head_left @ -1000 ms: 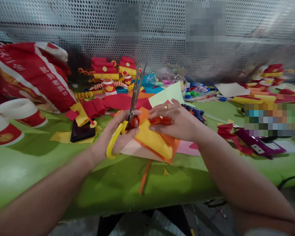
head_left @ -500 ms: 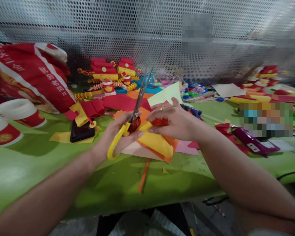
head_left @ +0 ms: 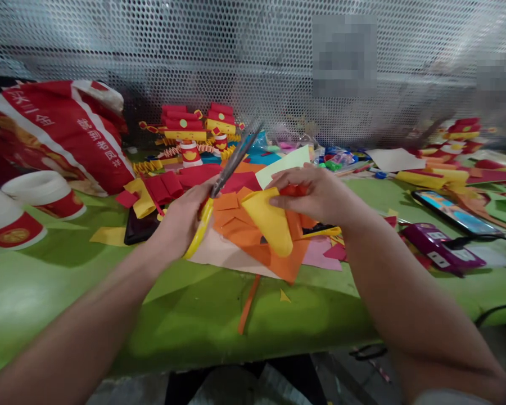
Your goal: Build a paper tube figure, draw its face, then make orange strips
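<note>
My left hand [head_left: 185,216] is closed on a pair of yellow-handled scissors [head_left: 200,228], whose blades point up and away from me. Between the thumb and fingers of my right hand [head_left: 314,194] is a curved piece of yellow paper [head_left: 270,222]. Beneath it lie orange paper sheets [head_left: 230,216] and a pale pink sheet [head_left: 219,253] on the green table [head_left: 172,315]. A pale green sheet [head_left: 289,163] sits just behind my right fingers. A thin orange strip [head_left: 249,304] lies nearer the table's front edge.
Two paper cups [head_left: 46,194] and a red bag [head_left: 84,135] stand at the left. Red and yellow paper figures [head_left: 185,132] stand at the back before a perforated metal panel [head_left: 257,62]. On the right lie a phone [head_left: 455,212] and a purple power strip [head_left: 442,247] with a cable.
My left hand has moved left with the scissors, away from the yellow paper. My right hand alone now holds that paper, a little further right.
</note>
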Demonstrator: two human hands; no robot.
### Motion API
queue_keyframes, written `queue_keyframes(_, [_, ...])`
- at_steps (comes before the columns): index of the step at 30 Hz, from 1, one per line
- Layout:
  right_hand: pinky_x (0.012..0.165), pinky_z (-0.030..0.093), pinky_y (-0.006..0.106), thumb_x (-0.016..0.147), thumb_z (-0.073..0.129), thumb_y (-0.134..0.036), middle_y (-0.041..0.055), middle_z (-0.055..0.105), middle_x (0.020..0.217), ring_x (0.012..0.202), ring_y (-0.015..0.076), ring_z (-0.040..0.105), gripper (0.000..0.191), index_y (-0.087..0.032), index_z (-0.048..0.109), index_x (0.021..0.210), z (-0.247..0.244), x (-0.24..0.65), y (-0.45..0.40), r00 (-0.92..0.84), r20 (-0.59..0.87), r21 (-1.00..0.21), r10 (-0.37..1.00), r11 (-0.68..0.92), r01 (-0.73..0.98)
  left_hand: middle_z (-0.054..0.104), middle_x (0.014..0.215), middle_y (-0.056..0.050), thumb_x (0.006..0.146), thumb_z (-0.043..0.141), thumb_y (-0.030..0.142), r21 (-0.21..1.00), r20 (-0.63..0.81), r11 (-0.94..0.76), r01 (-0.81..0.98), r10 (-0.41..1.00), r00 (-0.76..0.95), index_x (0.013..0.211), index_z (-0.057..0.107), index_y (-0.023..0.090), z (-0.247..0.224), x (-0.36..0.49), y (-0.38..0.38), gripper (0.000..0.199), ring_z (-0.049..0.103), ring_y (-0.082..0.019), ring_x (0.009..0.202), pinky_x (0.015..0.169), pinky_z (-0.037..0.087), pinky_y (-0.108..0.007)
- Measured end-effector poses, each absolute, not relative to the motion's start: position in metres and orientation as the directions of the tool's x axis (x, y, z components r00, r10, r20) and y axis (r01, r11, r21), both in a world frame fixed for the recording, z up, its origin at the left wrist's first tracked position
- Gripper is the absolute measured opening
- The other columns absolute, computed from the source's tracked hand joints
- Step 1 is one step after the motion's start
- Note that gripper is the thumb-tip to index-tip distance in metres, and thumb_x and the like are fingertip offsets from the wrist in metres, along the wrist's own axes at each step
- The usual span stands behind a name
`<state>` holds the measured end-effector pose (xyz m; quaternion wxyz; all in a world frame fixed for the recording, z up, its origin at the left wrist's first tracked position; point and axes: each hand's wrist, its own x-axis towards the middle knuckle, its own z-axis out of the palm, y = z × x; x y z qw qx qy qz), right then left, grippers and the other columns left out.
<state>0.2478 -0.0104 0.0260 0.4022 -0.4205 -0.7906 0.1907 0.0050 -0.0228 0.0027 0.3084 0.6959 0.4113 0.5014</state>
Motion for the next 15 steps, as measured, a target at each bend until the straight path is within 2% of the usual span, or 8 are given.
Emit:
queue_keyframes(1, [0.103, 0.03, 0.056, 0.061, 0.075, -0.037, 0.0018, 0.071, 0.081, 0.091, 0.0275, 0.064, 0.015, -0.024, 0.069, 0.066, 0.024, 0.251, -0.008, -0.291, 0.493, -0.664, 0.819, 0.571, 0.482, 0.068, 0.096, -0.004, 0.066, 0.068, 0.016, 0.827, 0.45, -0.487, 0.281, 0.873, 0.188, 0.097, 0.068, 0.023, 0.004, 0.003, -0.021, 0.032, 0.059, -0.027, 0.105, 0.096, 0.042, -0.039])
queue_keyframes(3, [0.101, 0.033, 0.054, 0.06, 0.076, -0.04, 0.0024, 0.071, 0.082, 0.089, 0.0271, 0.064, 0.018, -0.024, 0.068, 0.065, 0.019, 0.256, -0.006, -0.236, 0.513, -0.696, 0.825, 0.561, 0.448, 0.068, 0.098, -0.004, 0.069, 0.067, 0.019, 0.818, 0.446, -0.497, 0.289, 0.866, 0.227, 0.1, 0.067, 0.024, 0.004, 0.003, -0.021, 0.031, 0.06, -0.026, 0.103, 0.093, 0.045, -0.038])
queue_keyframes(6, [0.106, 0.022, 0.059, 0.06, 0.077, -0.04, 0.0018, 0.071, 0.083, 0.09, 0.0273, 0.064, 0.018, -0.024, 0.068, 0.065, 0.015, 0.255, -0.007, -0.237, 0.501, -0.69, 0.832, 0.549, 0.472, 0.067, 0.1, -0.005, 0.071, 0.069, 0.023, 0.842, 0.427, -0.474, 0.258, 0.877, 0.219, 0.112, 0.061, 0.025, -0.003, 0.008, -0.025, 0.042, 0.062, -0.025, 0.098, 0.086, 0.049, -0.038])
queue_keyframes(9, [0.107, 0.01, 0.062, 0.064, 0.074, -0.036, 0.0011, 0.07, 0.083, 0.094, 0.0279, 0.063, 0.014, -0.024, 0.066, 0.066, 0.015, 0.248, -0.014, -0.33, 0.494, -0.613, 0.805, 0.591, 0.525, 0.066, 0.102, -0.005, 0.07, 0.071, 0.024, 0.84, 0.453, -0.506, 0.197, 0.853, 0.261, 0.118, 0.057, 0.026, -0.01, 0.015, -0.031, 0.051, 0.061, -0.023, 0.098, 0.087, 0.049, -0.039])
queue_keyframes(15, [0.107, 0.011, 0.059, 0.07, 0.07, -0.029, 0.002, 0.069, 0.086, 0.101, 0.0271, 0.061, 0.008, -0.024, 0.064, 0.069, 0.019, 0.233, -0.028, -0.425, 0.521, -0.467, 0.74, 0.664, 0.584, 0.065, 0.101, -0.004, 0.07, 0.073, 0.025, 0.842, 0.475, -0.526, 0.12, 0.828, 0.296, 0.117, 0.058, 0.031, -0.017, 0.022, -0.033, 0.049, 0.061, -0.021, 0.096, 0.087, 0.05, -0.038])
